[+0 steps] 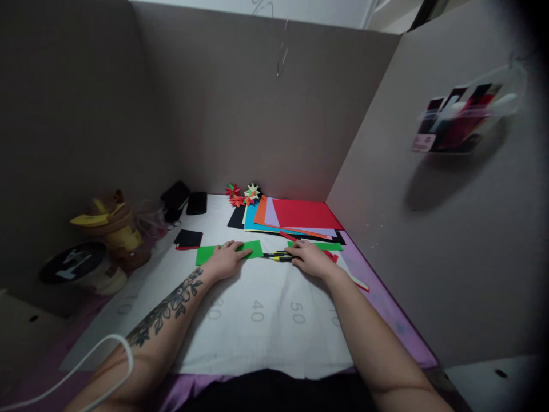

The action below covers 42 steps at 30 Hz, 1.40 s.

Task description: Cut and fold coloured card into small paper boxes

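Note:
My left hand (227,258) lies with fingers spread on a green paper strip (206,254), pressing it against the white mat. My right hand (309,256) rests farther right, its fingers slightly bent and partly apart over the ends of several slim black-and-yellow tools (281,258), perhaps pens or cutters. Past its knuckles, a second green paper strip (330,246) sticks out, along with red paper pieces (331,256). Whether the right fingertips touch a tool is too small to tell.
Stacked coloured sheets (306,214) lie at the back right, beside folded paper stars (242,194). Small black squares (189,238) and a black phone-like object (197,203) are at the left. Pots and a cap (77,263) stand far left. Grey panels (266,109) enclose the table.

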Tool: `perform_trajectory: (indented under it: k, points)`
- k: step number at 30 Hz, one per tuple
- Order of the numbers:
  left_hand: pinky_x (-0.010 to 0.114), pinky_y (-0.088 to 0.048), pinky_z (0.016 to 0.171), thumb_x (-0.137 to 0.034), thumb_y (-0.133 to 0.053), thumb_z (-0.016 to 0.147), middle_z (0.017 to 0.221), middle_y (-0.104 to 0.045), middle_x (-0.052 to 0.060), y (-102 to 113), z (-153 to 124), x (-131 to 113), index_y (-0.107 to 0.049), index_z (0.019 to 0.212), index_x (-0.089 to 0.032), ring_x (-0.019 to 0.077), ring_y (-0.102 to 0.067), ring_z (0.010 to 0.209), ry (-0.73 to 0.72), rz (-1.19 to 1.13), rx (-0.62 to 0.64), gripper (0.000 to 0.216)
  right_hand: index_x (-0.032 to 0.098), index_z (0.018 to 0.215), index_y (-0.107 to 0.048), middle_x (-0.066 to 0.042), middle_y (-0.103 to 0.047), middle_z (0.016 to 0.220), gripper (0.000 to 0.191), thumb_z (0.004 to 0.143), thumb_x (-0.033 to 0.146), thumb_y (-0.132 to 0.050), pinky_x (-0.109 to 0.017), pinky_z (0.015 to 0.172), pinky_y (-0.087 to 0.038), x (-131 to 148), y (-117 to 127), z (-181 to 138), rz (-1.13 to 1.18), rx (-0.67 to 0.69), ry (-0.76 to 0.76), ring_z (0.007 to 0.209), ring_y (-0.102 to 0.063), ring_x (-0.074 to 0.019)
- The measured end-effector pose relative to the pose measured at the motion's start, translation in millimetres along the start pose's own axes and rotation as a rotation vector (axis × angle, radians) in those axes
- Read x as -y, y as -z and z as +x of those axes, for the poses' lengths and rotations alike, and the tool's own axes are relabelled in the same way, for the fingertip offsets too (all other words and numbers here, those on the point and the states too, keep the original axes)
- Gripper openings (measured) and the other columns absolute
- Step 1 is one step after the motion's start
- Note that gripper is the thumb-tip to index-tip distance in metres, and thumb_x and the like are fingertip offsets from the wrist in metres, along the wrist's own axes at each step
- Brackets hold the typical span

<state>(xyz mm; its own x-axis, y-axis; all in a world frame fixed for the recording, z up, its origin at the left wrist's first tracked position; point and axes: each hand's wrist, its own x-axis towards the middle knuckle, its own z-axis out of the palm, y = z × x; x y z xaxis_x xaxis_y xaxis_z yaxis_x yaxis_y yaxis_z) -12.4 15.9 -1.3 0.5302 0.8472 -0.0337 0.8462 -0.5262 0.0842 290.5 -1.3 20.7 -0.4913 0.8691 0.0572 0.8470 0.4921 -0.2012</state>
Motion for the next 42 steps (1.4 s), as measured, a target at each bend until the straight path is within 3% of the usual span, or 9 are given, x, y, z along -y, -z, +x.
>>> perform_trajectory:
  k: [6, 22, 26, 33, 39, 42]
  points:
    - [0.053, -0.036, 0.098, -0.022, -0.036, 0.089, 0.144, -0.042, 0.006, 0.2, 0.4, -1.6, -0.032, 0.144, -0.035, 0.0309, -0.036, 0.129, 0.026, -0.026, -0.016, 0.057, 0.025, 0.124, -0.06, -0.009, -0.06, 0.112, 0.04, 0.085, 0.021, -0.052, -0.034, 0.087, -0.04, 11.2, 3.2, 1.2, -0.017, 0.017, 0.004, 0.1, -0.053, -0.0235]
    - [0.051, -0.037, 0.097, -0.019, -0.037, 0.087, 0.143, -0.043, 0.008, 5.1, -1.0, -3.9, -0.033, 0.144, -0.03, 0.0297, -0.038, 0.129, 0.038, -0.054, -0.018, 0.058, 0.024, 0.121, -0.062, -0.009, -0.06, 0.114, 0.038, 0.084, 0.02, -0.053, -0.032, 0.086, -0.04, 21.1, 2.3, 2.1, -0.038, 0.023, 0.021, 0.102, -0.054, -0.0236]
    - [0.047, -0.039, 0.096, -0.019, -0.039, 0.086, 0.14, -0.047, 0.007, 9.7, -2.5, -6.5, -0.038, 0.141, -0.028, 0.0278, -0.041, 0.125, 0.043, -0.058, -0.039, 0.056, 0.024, 0.123, -0.06, -0.009, -0.06, 0.114, 0.04, 0.084, 0.019, -0.054, -0.033, 0.087, -0.04, 17.2, 2.6, 0.2, -0.039, 0.005, 0.014, 0.103, -0.053, -0.0236]
    - [0.038, -0.042, 0.092, -0.027, -0.037, 0.09, 0.119, -0.06, 0.008, 21.3, -5.4, -9.2, -0.063, 0.118, -0.027, 0.0258, -0.052, 0.106, 0.084, -0.039, -0.062, 0.038, 0.024, 0.125, -0.059, -0.009, -0.06, 0.116, 0.041, 0.084, 0.02, -0.054, -0.036, 0.091, -0.038, 7.5, -3.4, 4.5, -0.051, -0.039, -0.02, 0.101, -0.051, -0.0233]
    - [0.034, -0.041, 0.095, -0.038, -0.047, 0.086, 0.118, -0.056, 0.009, 27.5, -5.9, 3.2, -0.063, 0.122, -0.029, 0.0233, -0.058, 0.1, 0.115, -0.107, 0.022, 0.04, 0.025, 0.126, -0.059, -0.009, -0.059, 0.118, 0.042, 0.085, 0.02, -0.054, -0.036, 0.092, -0.038, 0.9, -6.9, 5.8, -0.033, -0.052, -0.01, 0.104, -0.05, -0.0236]
    - [0.028, -0.042, 0.094, -0.028, -0.048, 0.085, 0.118, -0.055, 0.009, 25.7, -5.3, 7.8, -0.062, 0.124, -0.026, 0.0203, -0.06, 0.098, 0.133, -0.176, 0.058, 0.042, 0.025, 0.126, -0.059, -0.009, -0.058, 0.119, 0.041, 0.085, 0.02, -0.054, -0.037, 0.093, -0.038, -1.8, -6.7, 5.8, -0.037, -0.063, -0.021, 0.106, -0.049, -0.0238]
